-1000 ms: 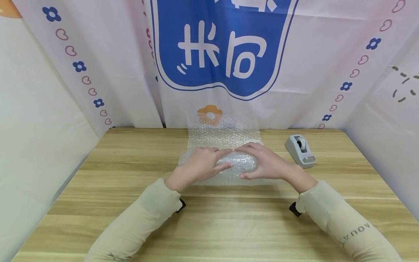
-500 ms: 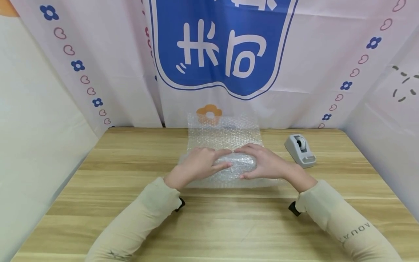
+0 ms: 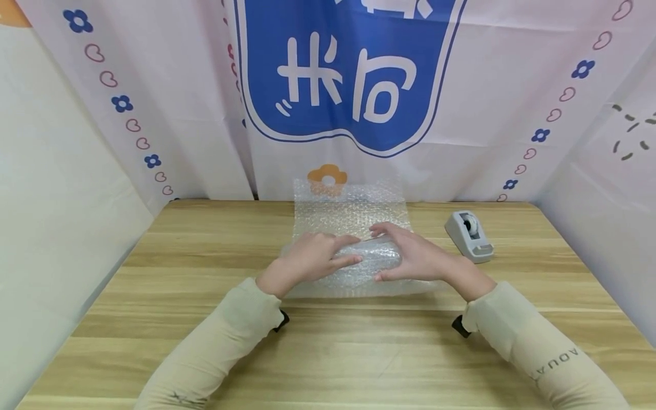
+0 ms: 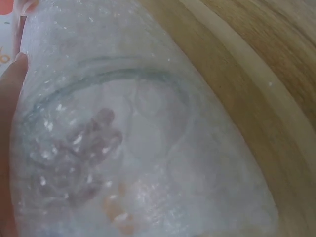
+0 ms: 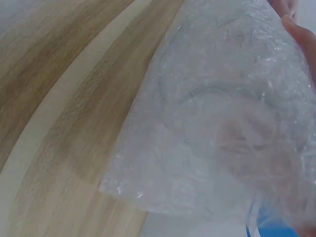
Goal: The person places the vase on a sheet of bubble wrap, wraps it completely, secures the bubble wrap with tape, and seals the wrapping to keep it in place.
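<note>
Bubble wrap (image 3: 353, 213), head view: a translucent, dimpled sheet on the wood-grained table (image 3: 195, 273), gathered in front of me into a rounded bundle (image 3: 376, 253). Its far end overlaps the orange flower (image 3: 328, 172) on the cloth backdrop (image 3: 476, 125); whether they touch, I cannot tell. My left hand (image 3: 310, 256) and right hand (image 3: 417, 255) grip the bundle from either side, fingers curved over its far side, thumbs nearer me. The near edge lies slightly wavy across the boards; smooth wood extends from there between my sleeves (image 3: 230, 330). Beyond my right hand, apart from the sheet, is a grey wedge-shaped tape dispenser (image 3: 470, 236).

Left wrist view: glossy bubbles fill the width between a finger (image 4: 9, 108) and a long slanting border, with bare wood outside it. A greenish arc (image 4: 133, 74) shows hazily through the plastic.

Right wrist view: the sheet ends in a sharp corner over the wood; a finger (image 5: 304, 42) lies along its opposite side. Faint curved lines show through, too blurred to identify.
</note>
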`<state>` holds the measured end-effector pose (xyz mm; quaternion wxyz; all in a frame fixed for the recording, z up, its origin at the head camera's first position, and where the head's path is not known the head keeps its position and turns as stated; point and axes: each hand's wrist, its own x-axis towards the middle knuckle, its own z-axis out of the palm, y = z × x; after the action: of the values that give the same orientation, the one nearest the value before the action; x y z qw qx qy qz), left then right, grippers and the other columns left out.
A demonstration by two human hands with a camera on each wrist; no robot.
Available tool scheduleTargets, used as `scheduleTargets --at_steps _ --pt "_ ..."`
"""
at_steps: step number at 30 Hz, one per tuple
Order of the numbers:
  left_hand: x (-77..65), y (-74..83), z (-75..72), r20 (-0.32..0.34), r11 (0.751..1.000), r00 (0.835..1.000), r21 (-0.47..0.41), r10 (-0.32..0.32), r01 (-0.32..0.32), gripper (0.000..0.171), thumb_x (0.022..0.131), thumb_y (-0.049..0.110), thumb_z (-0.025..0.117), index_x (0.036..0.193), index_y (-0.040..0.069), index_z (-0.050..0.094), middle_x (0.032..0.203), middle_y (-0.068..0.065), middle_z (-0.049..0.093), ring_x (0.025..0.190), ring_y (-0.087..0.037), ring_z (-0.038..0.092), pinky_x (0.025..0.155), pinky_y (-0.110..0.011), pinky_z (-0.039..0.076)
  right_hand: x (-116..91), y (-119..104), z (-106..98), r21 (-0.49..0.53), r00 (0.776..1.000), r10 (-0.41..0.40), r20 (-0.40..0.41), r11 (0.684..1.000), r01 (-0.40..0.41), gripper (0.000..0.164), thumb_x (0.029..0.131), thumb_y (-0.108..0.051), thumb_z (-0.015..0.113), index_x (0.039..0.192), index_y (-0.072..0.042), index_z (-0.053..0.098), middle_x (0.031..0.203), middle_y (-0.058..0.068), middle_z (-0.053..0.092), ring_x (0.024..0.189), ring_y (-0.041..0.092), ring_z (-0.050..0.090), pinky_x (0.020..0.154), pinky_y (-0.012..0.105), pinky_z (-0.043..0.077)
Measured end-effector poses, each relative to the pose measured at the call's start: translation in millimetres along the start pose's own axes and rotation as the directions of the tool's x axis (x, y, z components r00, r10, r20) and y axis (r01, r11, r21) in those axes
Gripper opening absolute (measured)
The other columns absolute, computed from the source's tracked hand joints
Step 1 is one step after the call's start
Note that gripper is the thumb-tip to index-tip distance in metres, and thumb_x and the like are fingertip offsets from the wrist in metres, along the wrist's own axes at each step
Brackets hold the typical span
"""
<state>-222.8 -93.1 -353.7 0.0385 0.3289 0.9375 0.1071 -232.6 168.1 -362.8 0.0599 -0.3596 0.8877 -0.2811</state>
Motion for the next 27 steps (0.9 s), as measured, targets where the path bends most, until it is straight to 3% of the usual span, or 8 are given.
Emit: scheduleTargets --at_steps 3,5,8,12,14,17,27 --pt "0.1 0.0 1.6 -0.017 1.0 1.0 0.008 0.008 -0.007 0.06 0.103 0.059 0.048 0.15 0.022 0.054 0.129 -0.011 0.069 0.114 -0.028 0.067 0.098 -0.049 0.053 -3 -1 1 -0.045 0.999 -0.024 -0.027 0.999 0.023 0.092 0.08 -0.054 0.083 0.144 -0.003 0.041 0.149 0.016 0.045 0.136 0.038 0.046 0.11 0.059 0.04" --pt "0.3 0.4 2.3 -0.029 1.0 0.999 0.011 0.012 -0.012 0.06 0.103 0.059 0.049 0.149 0.022 0.055 0.128 -0.011 0.07 0.113 -0.028 0.068 0.096 -0.049 0.054 -7 -3 1 -0.144 0.996 -0.068 -0.062 0.988 0.059 0.083 0.081 -0.056 0.081 0.135 -0.003 0.048 0.15 0.017 0.044 0.137 0.038 0.044 0.11 0.061 0.038" --pt "0.6 0.9 3.1 -0.036 1.0 0.999 0.004 0.016 -0.016 0.06 0.103 0.059 0.05 0.149 0.021 0.055 0.129 -0.01 0.07 0.113 -0.028 0.068 0.096 -0.05 0.054 -13 -6 1 -0.335 0.982 -0.159 -0.107 0.935 0.115 0.075 0.082 -0.059 0.078 0.127 -0.004 0.056 0.149 0.018 0.045 0.138 0.038 0.041 0.111 0.063 0.035" --pt "0.1 1.1 3.8 -0.022 1.0 1.0 -0.016 0.01 -0.01 0.06 0.103 0.058 0.05 0.149 0.02 0.055 0.133 -0.009 0.068 0.115 -0.028 0.067 0.099 -0.049 0.053 -22 -11 6 -0.48 0.973 -0.218 -0.082 0.864 0.153 0.099 0.076 -0.065 0.081 0.144 0.0 0.048 0.147 0.022 0.047 0.136 0.041 0.043 0.111 0.062 0.036" --pt "0.2 1.3 3.6 -0.024 1.0 1.0 -0.019 0.015 -0.016 0.06 0.103 0.057 0.051 0.149 0.019 0.055 0.132 -0.008 0.068 0.113 -0.027 0.068 0.099 -0.048 0.053 -25 -11 9 -0.492 0.974 -0.218 -0.066 0.856 0.158 0.115 0.069 -0.065 0.086 0.151 0.001 0.038 0.148 0.024 0.046 0.137 0.043 0.043 0.112 0.061 0.037" --pt "1.8 2.3 2.1 -0.033 1.0 0.999 -0.011 0.026 -0.026 0.06 0.103 0.058 0.051 0.148 0.018 0.057 0.128 -0.007 0.07 0.109 -0.025 0.07 0.098 -0.046 0.054 -26 -9 12 -0.473 0.974 -0.213 -0.082 0.868 0.15 0.127 0.061 -0.059 0.094 0.154 0.001 0.031 0.15 0.027 0.042 0.137 0.045 0.043 0.112 0.057 0.039" --pt "5.4 2.8 -1.1 0.002 0.999 1.0 -0.028 -0.019 0.019 0.06 0.103 0.06 0.049 0.147 0.02 0.057 0.13 -0.004 0.07 0.114 -0.022 0.068 0.101 -0.045 0.052 -22 0 14 -0.427 0.965 -0.235 -0.115 0.889 0.166 0.114 0.065 -0.048 0.094 0.151 0.003 0.038 0.145 0.026 0.048 0.131 0.042 0.049 0.106 0.053 0.047"
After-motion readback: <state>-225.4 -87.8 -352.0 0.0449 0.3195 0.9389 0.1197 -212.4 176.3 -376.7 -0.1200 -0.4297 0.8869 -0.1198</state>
